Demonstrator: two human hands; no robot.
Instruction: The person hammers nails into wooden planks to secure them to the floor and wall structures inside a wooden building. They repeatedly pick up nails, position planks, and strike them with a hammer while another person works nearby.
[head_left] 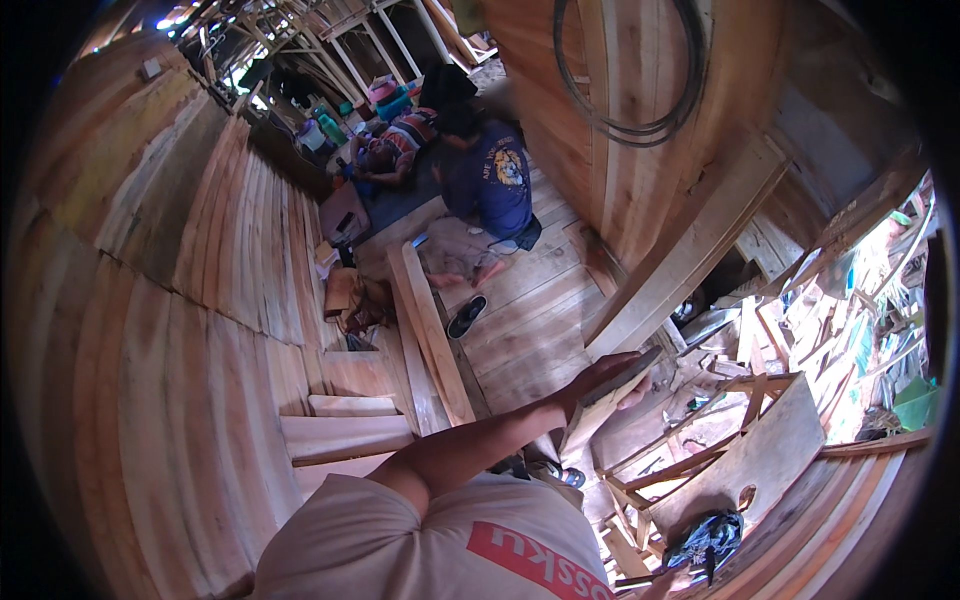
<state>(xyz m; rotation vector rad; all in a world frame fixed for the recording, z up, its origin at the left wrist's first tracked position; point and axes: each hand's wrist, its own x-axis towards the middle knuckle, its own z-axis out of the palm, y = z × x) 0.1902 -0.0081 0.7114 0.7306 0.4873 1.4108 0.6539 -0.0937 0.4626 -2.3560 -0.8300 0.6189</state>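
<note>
My left hand (603, 380) reaches forward from the left and is closed around a short wooden board (600, 412), held on edge and tilted. At the lower edge, my right hand (675, 580) shows only in part, closed by a thin dark tool whose kind I cannot make out. Next to it a black plastic bag (705, 540) lies by a plywood panel (755, 465) with a hole near its lower end. Below the board, a sandalled foot (570, 477) stands on the floor.
Two people, one in a blue shirt (500, 180) and one in a striped shirt (410, 135), are on the plank floor ahead. A beam (435, 335) and a dark shoe (467, 316) lie nearer. A long plank (690, 240) leans at right, by an opening onto scrap wood (760, 335).
</note>
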